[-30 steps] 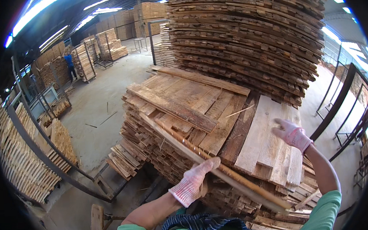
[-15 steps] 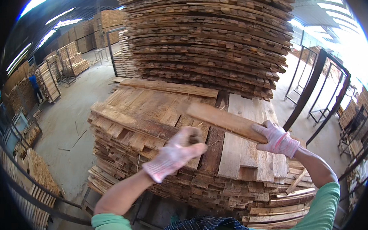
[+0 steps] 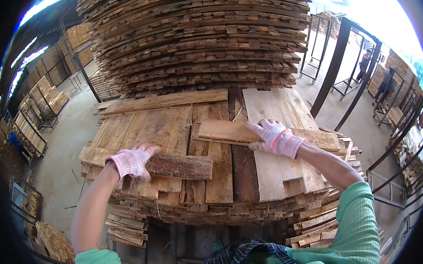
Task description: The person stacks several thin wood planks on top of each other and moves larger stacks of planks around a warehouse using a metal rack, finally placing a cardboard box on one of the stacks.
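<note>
We press our left hand, fingers spread flat, on the dark plank while our right hand, fingers together, squares the pale board on the stack

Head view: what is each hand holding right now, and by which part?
The right hand lies on a pale plank near its middle; the left hand rests on the left end of a darker board. Whether the fingers grip cannot be told.

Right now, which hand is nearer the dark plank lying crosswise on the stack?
Left. The left hand rests on the dark plank's left end; the right hand lies on a paler board farther right.
</note>
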Motion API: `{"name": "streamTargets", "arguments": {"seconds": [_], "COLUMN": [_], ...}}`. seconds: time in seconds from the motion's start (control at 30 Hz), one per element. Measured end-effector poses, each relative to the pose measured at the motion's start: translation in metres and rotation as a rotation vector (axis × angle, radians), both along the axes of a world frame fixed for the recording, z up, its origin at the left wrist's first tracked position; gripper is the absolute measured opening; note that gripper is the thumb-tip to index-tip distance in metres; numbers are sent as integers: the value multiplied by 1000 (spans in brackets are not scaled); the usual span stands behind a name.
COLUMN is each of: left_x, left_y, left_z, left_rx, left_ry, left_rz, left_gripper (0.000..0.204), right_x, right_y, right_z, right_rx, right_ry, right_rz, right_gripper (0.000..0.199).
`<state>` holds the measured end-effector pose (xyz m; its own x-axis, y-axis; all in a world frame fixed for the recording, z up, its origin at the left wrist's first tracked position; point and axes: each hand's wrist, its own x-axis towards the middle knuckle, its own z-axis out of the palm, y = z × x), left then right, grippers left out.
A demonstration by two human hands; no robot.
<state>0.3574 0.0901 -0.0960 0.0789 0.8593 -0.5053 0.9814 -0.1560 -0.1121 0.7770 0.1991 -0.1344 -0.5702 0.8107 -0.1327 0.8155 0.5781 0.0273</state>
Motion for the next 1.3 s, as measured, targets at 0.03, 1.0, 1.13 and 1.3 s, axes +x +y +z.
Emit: {"name": "streamTargets", "arguments": {"seconds": [0.03,1.0,1.13,1.3], "left_x": [0,-3,9,8], "left_y": [5,38,35,33], "left_z": [-3,-14,-6,-15], "left_rx": [-13,76,35,55], "left_ry": [10,-85,-23,110], "left_rz": [2,161,229,212], "left_gripper": [107,101,102,104], "right_x": [-5,-19,-26,-38], "right_y": [-1,175,172,162], "right_z": [-1,-18,-15,-8], "right_rx": [-5,-6,-51,-45], "right_ry": [-22,171,160,127], "right_rz": [-13,200,174,214], "right_gripper": [81,77,77,78]}}
